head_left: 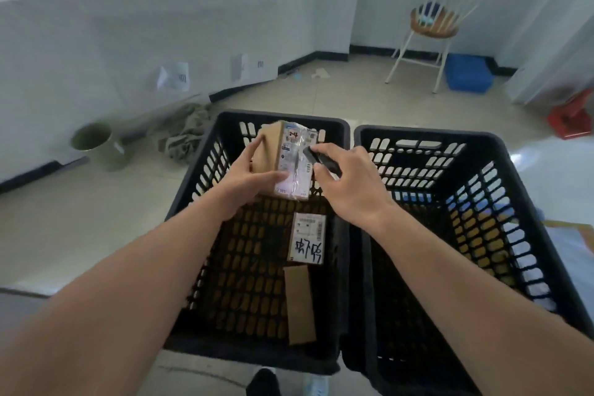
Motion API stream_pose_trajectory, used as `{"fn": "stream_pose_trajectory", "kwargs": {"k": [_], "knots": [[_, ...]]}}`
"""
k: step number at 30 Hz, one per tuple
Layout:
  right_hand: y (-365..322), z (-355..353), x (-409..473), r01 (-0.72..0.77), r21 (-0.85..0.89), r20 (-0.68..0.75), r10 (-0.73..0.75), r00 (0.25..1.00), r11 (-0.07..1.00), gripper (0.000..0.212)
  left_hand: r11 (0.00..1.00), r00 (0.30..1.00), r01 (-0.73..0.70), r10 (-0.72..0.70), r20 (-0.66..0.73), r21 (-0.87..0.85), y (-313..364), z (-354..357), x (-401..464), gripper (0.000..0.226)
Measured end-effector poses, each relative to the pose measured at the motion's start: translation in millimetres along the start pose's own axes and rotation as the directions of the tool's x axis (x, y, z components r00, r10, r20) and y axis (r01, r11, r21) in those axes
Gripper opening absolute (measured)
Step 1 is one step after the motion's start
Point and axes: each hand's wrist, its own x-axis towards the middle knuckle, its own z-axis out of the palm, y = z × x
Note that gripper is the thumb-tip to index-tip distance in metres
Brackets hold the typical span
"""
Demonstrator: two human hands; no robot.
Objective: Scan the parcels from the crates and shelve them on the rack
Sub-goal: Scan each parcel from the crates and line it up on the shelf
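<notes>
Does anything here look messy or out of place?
Mostly the floor by the wall: a crumpled cloth lies heaped beside a green bucket, and paper scraps are strewn near the corner. The crates stand neatly side by side.

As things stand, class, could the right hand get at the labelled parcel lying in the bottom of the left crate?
Probably not yet: the right hand grips a dark scanner. The way itself looks open, since the labelled parcel lies uncovered in the left crate, below both hands.

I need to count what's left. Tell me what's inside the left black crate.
Inside the left crate, one labelled parcel with handwriting and a plain cardboard box lie on the floor. The hands and the held parcel cover the far end.
</notes>
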Motion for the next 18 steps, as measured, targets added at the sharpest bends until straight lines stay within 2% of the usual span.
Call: {"fn": "stream_pose_trajectory", "kwargs": {"k": [7, 14, 18], "knots": [[-16, -22, -35, 0.076, -0.043, 0.125, -0.070, 0.990, 0.996, 0.042, 0.983, 0.983, -0.172, 0.175, -0.046, 0.071, 39, -6, -50, 0.098], [-33, -37, -57, 0.077, -0.115, 0.181, -0.056, 0.982, 0.990, 0.039, 0.968, 0.969, -0.216, 0.229, -0.096, 0.128, 58, -24, -76, 0.098], [-52, -37, -74, 0.085, -0.158, 0.225, -0.048, 0.973, 0.984, 0.038, 0.956, 0.956, -0.273, 0.282, -0.077, 0.107, 63, -34, -91, 0.096]]}}
